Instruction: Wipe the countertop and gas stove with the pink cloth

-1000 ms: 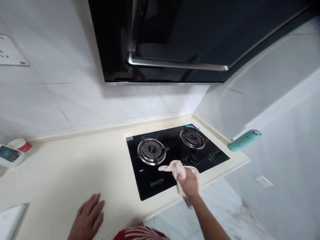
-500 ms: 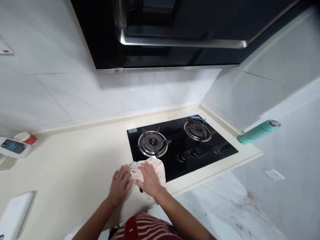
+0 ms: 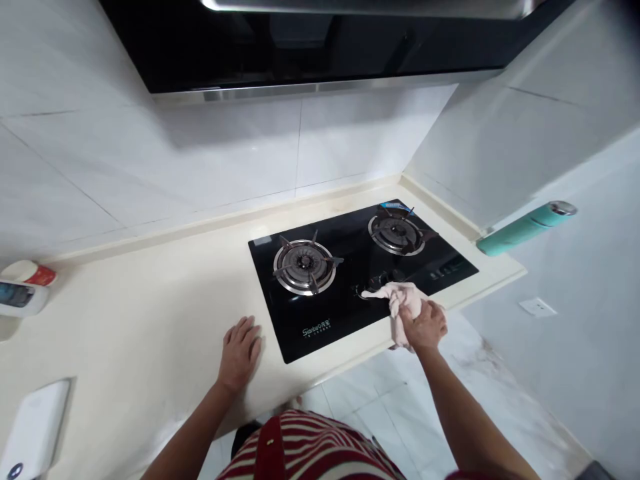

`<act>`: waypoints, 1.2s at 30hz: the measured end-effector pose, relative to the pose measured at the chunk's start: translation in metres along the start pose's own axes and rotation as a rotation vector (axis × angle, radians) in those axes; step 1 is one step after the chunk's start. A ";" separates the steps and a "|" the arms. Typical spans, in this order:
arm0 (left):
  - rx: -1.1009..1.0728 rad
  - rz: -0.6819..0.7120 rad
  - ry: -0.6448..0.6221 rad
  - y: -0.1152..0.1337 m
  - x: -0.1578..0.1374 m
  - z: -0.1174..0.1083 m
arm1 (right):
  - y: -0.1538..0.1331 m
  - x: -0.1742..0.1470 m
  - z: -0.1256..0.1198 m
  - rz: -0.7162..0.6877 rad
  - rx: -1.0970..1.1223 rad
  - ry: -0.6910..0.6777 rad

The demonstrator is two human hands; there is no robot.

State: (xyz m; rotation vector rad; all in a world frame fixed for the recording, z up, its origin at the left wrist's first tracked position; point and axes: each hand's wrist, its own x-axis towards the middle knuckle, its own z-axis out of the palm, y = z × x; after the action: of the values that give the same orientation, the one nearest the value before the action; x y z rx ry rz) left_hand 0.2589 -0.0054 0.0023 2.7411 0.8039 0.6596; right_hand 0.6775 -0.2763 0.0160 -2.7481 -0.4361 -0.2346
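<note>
A pale pink cloth (image 3: pixel 406 300) is bunched under my right hand (image 3: pixel 425 325) at the front edge of the black gas cooktop (image 3: pixel 345 313). My fingers are closed on it, and part of it hangs over the counter edge. One corner of the cloth reaches the control knobs (image 3: pixel 386 277). To the left of the cooktop, my left hand (image 3: pixel 240 353) lies flat on the cream countertop (image 3: pixel 165 320) with nothing in it. Two burners show, the left burner (image 3: pixel 305 267) nearer and the right burner (image 3: pixel 397 231) farther back.
A range hood (image 3: pixel 320 53) overhangs the cooktop. A green bottle (image 3: pixel 525 230) stands at the counter's right end by the wall. Along the left lie a white device (image 3: pixel 37 427), another white device with a screen (image 3: pixel 23 298) and a red-and-white cup (image 3: pixel 30 272).
My right hand has moved the cloth rightward along the cooktop's front, uncovering the printed brand corner. My left hand stays on the counter, now apart from the cloth. The view has tilted down.
</note>
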 end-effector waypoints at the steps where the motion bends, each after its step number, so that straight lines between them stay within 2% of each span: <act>1: 0.001 -0.001 -0.001 0.001 0.000 -0.001 | -0.004 -0.003 0.002 0.025 -0.002 0.019; 3: 0.006 -0.001 -0.002 0.002 0.001 -0.001 | -0.018 -0.025 0.006 -0.032 0.026 0.030; 7: 0.025 0.015 0.017 0.003 0.001 0.000 | -0.056 -0.109 0.012 -0.368 0.147 -0.011; 10: 0.036 0.034 0.039 0.000 0.000 0.003 | -0.083 -0.158 0.012 -0.600 0.284 -0.145; 12: 0.039 0.036 0.049 -0.002 0.000 0.005 | -0.097 -0.165 0.010 -0.612 0.414 -0.255; 14: 0.037 0.033 0.052 -0.004 -0.001 0.006 | -0.107 -0.150 0.007 -0.424 0.558 -0.279; 16: 0.036 0.033 0.059 -0.005 -0.001 0.007 | -0.114 -0.125 0.006 -0.196 0.637 -0.200; 18: 0.039 0.042 0.071 -0.005 -0.002 0.007 | -0.119 -0.100 0.008 -0.113 0.619 -0.083; 21: 0.046 0.055 0.093 -0.005 -0.003 0.007 | -0.124 -0.084 0.018 -0.254 0.502 0.007; 24: 0.061 0.067 0.123 -0.005 -0.003 0.006 | -0.127 -0.082 0.037 -0.494 0.350 -0.045; 26: 0.080 0.082 0.145 -0.005 -0.003 0.006 | -0.130 -0.072 0.051 -0.559 0.277 -0.030; 29: 0.127 0.103 0.173 -0.005 -0.002 0.006 | -0.142 -0.034 0.066 -0.470 0.209 0.004; 32: 0.178 0.119 0.196 -0.005 -0.003 0.005 | -0.161 0.018 0.071 -0.349 0.109 -0.100; 36: 0.217 0.130 0.176 -0.008 -0.007 0.006 | -0.183 0.085 0.069 -0.304 0.075 -0.176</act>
State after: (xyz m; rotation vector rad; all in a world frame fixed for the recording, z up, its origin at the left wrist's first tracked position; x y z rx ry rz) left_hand 0.2526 -0.0027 -0.0079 2.9833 0.7801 0.8992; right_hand 0.7051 -0.0646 0.0274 -2.6291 -0.8925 -0.0481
